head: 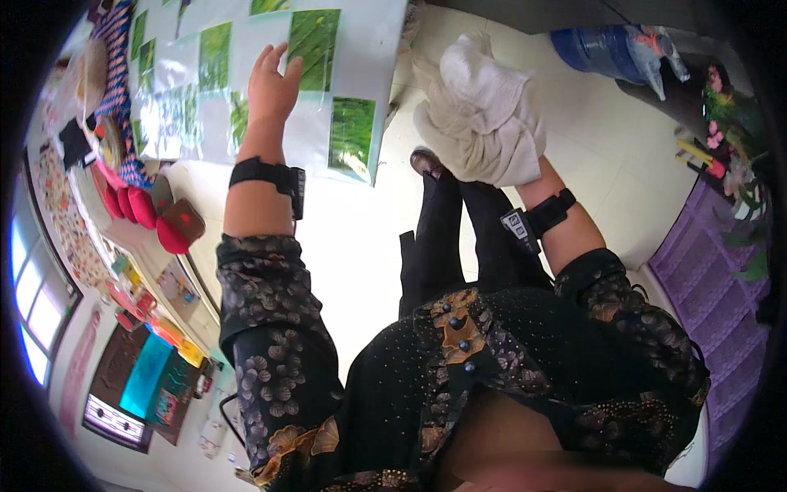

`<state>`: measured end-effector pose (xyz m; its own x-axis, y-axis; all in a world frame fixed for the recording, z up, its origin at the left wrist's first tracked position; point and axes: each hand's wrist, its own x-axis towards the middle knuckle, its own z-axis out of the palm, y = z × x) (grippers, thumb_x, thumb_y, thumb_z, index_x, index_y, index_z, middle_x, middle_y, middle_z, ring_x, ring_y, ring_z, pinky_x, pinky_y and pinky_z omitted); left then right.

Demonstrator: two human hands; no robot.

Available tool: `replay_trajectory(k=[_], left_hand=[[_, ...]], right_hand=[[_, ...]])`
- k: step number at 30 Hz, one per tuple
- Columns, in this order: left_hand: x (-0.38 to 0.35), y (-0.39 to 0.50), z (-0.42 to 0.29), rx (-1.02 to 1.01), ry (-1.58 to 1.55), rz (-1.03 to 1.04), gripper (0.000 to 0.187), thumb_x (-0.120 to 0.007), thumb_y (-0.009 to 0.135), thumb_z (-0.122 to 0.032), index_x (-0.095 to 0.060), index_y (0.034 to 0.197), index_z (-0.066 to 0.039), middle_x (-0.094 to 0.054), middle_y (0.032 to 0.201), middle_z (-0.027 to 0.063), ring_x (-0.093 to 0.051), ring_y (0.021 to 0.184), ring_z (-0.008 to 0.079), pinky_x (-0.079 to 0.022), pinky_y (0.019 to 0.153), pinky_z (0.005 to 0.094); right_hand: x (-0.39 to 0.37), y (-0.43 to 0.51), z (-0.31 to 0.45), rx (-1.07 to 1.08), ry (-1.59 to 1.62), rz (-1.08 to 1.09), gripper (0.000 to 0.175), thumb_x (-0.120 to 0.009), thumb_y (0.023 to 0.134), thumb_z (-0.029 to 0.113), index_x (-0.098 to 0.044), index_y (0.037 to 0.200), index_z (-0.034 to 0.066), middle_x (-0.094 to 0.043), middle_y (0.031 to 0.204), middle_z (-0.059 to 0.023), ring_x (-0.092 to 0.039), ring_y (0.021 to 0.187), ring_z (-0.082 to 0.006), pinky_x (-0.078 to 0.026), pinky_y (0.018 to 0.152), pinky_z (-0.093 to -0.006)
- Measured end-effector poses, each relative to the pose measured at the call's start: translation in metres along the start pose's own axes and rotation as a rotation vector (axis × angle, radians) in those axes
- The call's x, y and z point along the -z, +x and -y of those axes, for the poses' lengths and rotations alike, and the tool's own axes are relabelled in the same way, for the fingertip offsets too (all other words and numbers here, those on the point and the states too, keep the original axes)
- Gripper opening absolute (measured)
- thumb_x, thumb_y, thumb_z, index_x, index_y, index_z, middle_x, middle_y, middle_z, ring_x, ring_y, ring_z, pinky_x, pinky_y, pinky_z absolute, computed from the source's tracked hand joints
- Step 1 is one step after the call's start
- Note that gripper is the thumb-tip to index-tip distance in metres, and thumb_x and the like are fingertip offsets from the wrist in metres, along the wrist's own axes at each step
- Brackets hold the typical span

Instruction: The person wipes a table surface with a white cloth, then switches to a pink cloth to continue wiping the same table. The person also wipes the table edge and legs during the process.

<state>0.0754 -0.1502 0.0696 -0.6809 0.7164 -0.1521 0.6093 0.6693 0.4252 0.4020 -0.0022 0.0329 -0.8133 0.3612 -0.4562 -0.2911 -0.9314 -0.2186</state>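
Observation:
My left hand (275, 86) is spread, palm down, over or on a table covering (363, 37) of clear plastic with green leaf-pattern squares; whether it touches cannot be told. Nothing shows between its fingers. A bundled cream and white cloth (492, 123) covers my right hand, whose fingers are hidden in its folds, to the right of the table's edge and above the floor. Each forearm wears a black strap with a small device.
Red rounded seats (141, 208) and a cluttered counter (190, 301) lie to the left. At the right are a blue water bottle (593, 52), pink flowers (715, 132) and a purple patterned surface (707, 270). Pale floor tiles (602, 154) show below.

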Motion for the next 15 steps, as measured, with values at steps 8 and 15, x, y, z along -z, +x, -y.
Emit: replay_trajectory(k=[8, 15], left_hand=[[0.03, -0.212, -0.053, 0.397, -0.661, -0.114, 0.036, -0.059, 0.092, -0.021, -0.059, 0.12, 0.002, -0.066, 0.112, 0.0154, -0.063, 0.102, 0.0199, -0.047, 0.09, 0.0307], [-0.003, -0.414, -0.002, 0.948, -0.605, -0.172, 0.038, -0.058, 0.09, -0.023, -0.059, 0.119, 0.002, -0.064, 0.114, 0.0164, -0.061, 0.106, 0.0232, -0.046, 0.092, 0.0324]], right_hand=[[-0.084, -0.036, 0.021, -0.096, -0.217, 0.128, 0.033, -0.049, 0.095, 0.029, -0.055, 0.119, 0.0069, -0.061, 0.11, -0.0088, -0.061, 0.094, -0.0218, -0.051, 0.078, -0.0374], [-0.137, -0.041, -0.004, -0.232, -0.418, 0.237, 0.033, -0.051, 0.095, 0.029, -0.056, 0.118, 0.0067, -0.061, 0.108, -0.0075, -0.061, 0.092, -0.0202, -0.051, 0.078, -0.0359]])
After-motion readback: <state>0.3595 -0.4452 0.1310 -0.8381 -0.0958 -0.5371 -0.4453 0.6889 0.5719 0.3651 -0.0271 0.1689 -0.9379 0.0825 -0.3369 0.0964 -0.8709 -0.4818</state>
